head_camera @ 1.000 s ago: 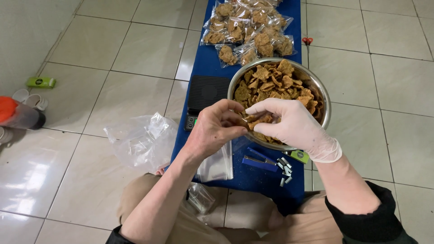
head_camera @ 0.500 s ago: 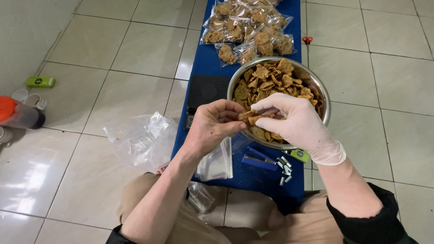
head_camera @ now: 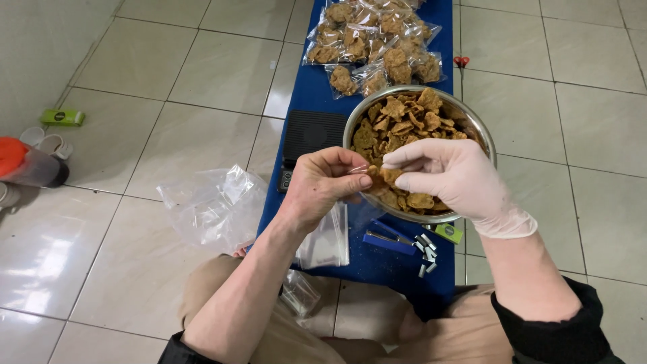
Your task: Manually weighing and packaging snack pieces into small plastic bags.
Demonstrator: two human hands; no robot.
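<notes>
Here we are pinching a clear bag [head_camera: 356, 176] open with our bare left hand [head_camera: 323, 185] while our gloved right hand [head_camera: 448, 178] is grasping brown crackers [head_camera: 385, 176]. Held over the steel bowl's [head_camera: 472, 121] rim, they could be crumbling or dropping outside.

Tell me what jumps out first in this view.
A round steel bowl heaped with brown fried crackers sits mid-frame on a blue table. Just over its near rim, the bare left hand and white-gloved right hand meet around some crackers. Sealed clear bags of crackers lie beyond.

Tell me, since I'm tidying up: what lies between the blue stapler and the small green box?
In the head view, loose silver staple strips lie on the blue table between the blue stapler and the small green box.
</notes>
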